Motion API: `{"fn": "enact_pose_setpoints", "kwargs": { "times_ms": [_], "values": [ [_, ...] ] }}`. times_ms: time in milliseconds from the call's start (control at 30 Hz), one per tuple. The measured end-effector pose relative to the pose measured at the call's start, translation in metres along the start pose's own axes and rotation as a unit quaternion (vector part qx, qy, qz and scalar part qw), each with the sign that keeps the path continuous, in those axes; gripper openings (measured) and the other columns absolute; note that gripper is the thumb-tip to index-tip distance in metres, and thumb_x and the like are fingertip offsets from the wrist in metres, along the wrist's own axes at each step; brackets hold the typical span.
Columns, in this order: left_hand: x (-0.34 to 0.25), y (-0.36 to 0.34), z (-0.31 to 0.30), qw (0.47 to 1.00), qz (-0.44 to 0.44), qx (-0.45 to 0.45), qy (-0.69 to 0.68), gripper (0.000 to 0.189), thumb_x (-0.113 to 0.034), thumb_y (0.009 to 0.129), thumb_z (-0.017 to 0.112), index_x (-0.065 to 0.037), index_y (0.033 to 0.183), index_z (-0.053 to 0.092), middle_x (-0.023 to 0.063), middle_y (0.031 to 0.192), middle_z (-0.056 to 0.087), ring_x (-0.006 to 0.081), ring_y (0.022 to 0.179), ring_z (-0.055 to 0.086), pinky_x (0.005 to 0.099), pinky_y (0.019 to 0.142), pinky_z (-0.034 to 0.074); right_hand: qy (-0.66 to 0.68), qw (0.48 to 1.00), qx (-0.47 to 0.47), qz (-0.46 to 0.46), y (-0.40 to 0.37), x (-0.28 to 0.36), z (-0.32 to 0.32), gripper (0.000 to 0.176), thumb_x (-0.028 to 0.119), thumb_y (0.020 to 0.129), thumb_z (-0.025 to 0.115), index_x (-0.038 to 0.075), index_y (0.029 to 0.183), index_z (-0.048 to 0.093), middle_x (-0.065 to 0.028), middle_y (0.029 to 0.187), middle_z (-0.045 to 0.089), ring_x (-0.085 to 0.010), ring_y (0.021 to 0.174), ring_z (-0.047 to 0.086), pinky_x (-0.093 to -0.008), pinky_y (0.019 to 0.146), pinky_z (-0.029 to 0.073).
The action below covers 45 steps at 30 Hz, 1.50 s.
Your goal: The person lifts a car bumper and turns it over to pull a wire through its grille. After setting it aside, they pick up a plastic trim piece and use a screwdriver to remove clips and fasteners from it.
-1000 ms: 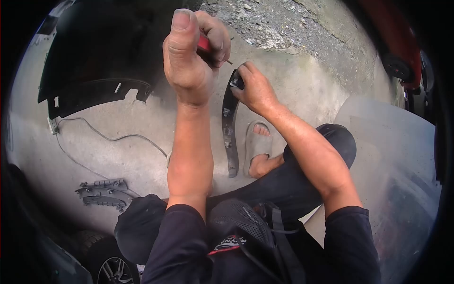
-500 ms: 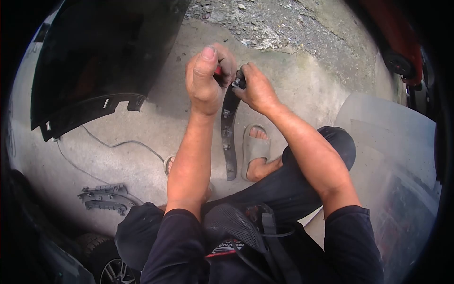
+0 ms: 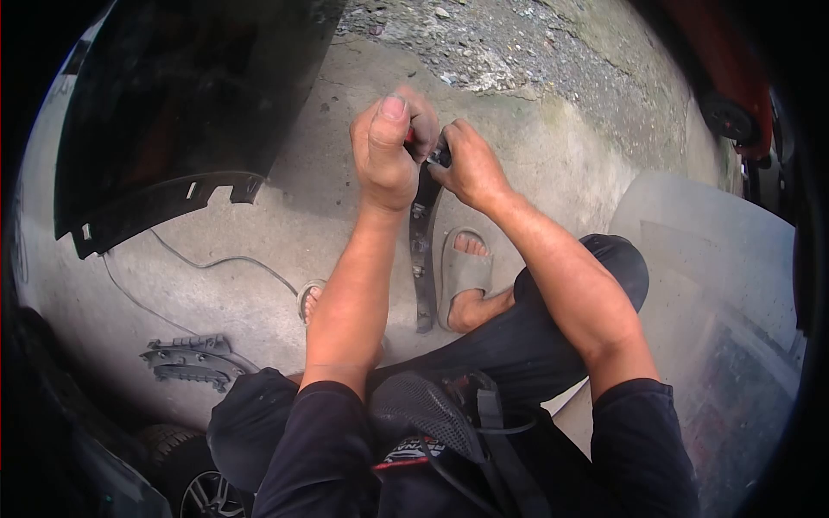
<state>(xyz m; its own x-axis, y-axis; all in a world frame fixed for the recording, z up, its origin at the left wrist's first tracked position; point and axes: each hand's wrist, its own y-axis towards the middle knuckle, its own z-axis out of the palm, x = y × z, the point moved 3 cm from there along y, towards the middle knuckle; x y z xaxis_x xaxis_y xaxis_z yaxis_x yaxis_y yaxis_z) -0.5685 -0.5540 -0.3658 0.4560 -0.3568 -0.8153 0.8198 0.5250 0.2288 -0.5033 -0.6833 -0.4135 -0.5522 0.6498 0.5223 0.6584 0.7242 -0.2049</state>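
Observation:
My left hand [image 3: 393,151] is closed around a red-handled tool [image 3: 410,135], mostly hidden by my fingers. Just to its right, my right hand [image 3: 471,168] pinches the upper end of a long, narrow dark strip [image 3: 422,250]. Small metal clips or fittings show along the strip, which hangs down between my forearms toward my feet. The tool's tip meets the strip's upper end near my right fingertips, though the exact contact is hidden.
A large dark panel [image 3: 199,95] stands at the upper left. Dark brackets [image 3: 192,358] and a thin cable [image 3: 229,261] lie on the concrete at the left. A wheel [image 3: 210,496] is at the bottom left, a pale panel [image 3: 708,250] at the right, a red vehicle [image 3: 721,60] beyond.
My left hand has shifted slightly right and down, with its wrist turned a little. The strip's lower part has swung slightly right. My right hand keeps nearly the same place.

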Motion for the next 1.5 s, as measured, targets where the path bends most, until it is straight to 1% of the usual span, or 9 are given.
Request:
{"fn": "enact_pose_setpoints", "kwargs": {
  "times_ms": [133,400,500,600,867,933,1233,1300,1500],
  "values": [
    [0.005,-0.004,-0.001,1.0,0.014,-0.022,-0.002,0.053,-0.048,0.098,0.035,-0.007,0.065,0.043,0.005,0.054,0.039,0.014,0.048,0.033,0.0287,0.046,0.027,0.013,1.0,0.003,-0.005,-0.003,-0.004,0.004,0.03,0.006,0.072,0.072,0.0,0.096,0.054,-0.0188,0.102,0.052,-0.0417,0.097,0.056,-0.0467,0.083,0.048],
    [0.012,-0.004,-0.007,0.995,-0.054,-0.084,-0.03,0.054,-0.05,0.098,0.033,-0.008,0.065,0.041,0.0053,0.054,0.038,0.0139,0.047,0.031,0.0291,0.046,0.027,0.007,1.0,0.021,0.014,-0.001,-0.014,0.005,0.032,0.005,0.073,0.072,0.001,0.099,0.054,-0.0185,0.104,0.052,-0.0417,0.101,0.055,-0.0471,0.085,0.048],
    [0.016,-0.002,-0.011,0.992,-0.052,-0.076,-0.082,0.053,-0.046,0.098,0.039,-0.005,0.066,0.047,0.0054,0.055,0.046,0.0116,0.047,0.039,0.0266,0.045,0.029,0.006,0.999,0.029,0.015,-0.001,-0.015,0.006,0.033,0.006,0.073,0.072,0.001,0.101,0.054,-0.0185,0.104,0.052,-0.0415,0.101,0.055,-0.0469,0.085,0.048],
    [0.015,-0.001,-0.006,0.996,-0.055,-0.062,-0.038,0.054,-0.05,0.099,0.032,-0.008,0.066,0.042,0.005,0.054,0.038,0.0137,0.047,0.031,0.0287,0.046,0.027,0.006,0.999,0.038,0.023,0.0,-0.015,0.005,0.033,0.006,0.073,0.072,0.001,0.101,0.054,-0.0184,0.105,0.052,-0.0412,0.101,0.055,-0.0467,0.085,0.048],
    [0.023,-0.002,-0.002,0.997,-0.05,-0.054,-0.018,0.053,-0.049,0.099,0.035,-0.007,0.066,0.043,0.0047,0.054,0.039,0.0132,0.047,0.033,0.0284,0.046,0.028,0.01,0.998,0.046,0.031,0.0,-0.02,0.005,0.033,0.006,0.073,0.072,0.001,0.099,0.054,-0.018,0.104,0.052,-0.0409,0.1,0.055,-0.0462,0.085,0.048],
    [0.028,-0.002,0.0,0.998,-0.036,-0.049,-0.01,0.053,-0.049,0.099,0.036,-0.007,0.066,0.044,0.0045,0.054,0.04,0.013,0.047,0.033,0.0284,0.046,0.028,0.005,0.999,0.04,0.003,0.0,-0.021,0.004,0.03,0.007,0.073,0.073,0.001,0.097,0.055,-0.0178,0.103,0.052,-0.0405,0.099,0.055,-0.0455,0.084,0.047],
    [0.042,-0.013,0.003,0.997,-0.021,-0.071,0.001,0.053,-0.049,0.098,0.038,-0.007,0.066,0.044,0.0039,0.054,0.04,0.0123,0.047,0.034,0.0285,0.045,0.028,0.003,0.997,0.07,0.035,-0.005,-0.031,0.003,0.028,0.01,0.072,0.077,0.001,0.093,0.061,-0.017,0.1,0.054,-0.0384,0.097,0.056,-0.0439,0.083,0.047],
    [0.046,-0.013,0.0,0.994,-0.036,-0.091,-0.053,0.054,-0.049,0.098,0.038,-0.007,0.066,0.044,0.0038,0.054,0.04,0.0123,0.046,0.034,0.0283,0.044,0.027,0.003,0.997,0.072,0.038,-0.006,-0.032,0.001,0.027,0.01,0.072,0.077,0.001,0.092,0.062,-0.0168,0.099,0.054,-0.0381,0.097,0.057,-0.0437,0.083,0.048],
    [0.048,-0.015,0.0,0.994,-0.041,-0.099,-0.014,0.053,-0.049,0.098,0.038,-0.007,0.067,0.044,0.0034,0.054,0.04,0.0117,0.046,0.034,0.0281,0.044,0.028,0.0,0.996,0.083,0.02,-0.007,-0.032,-0.001,0.024,0.012,0.074,0.077,0.0,0.091,0.064,-0.0172,0.099,0.056,-0.0379,0.096,0.057,-0.0433,0.083,0.048]
  ]
}}
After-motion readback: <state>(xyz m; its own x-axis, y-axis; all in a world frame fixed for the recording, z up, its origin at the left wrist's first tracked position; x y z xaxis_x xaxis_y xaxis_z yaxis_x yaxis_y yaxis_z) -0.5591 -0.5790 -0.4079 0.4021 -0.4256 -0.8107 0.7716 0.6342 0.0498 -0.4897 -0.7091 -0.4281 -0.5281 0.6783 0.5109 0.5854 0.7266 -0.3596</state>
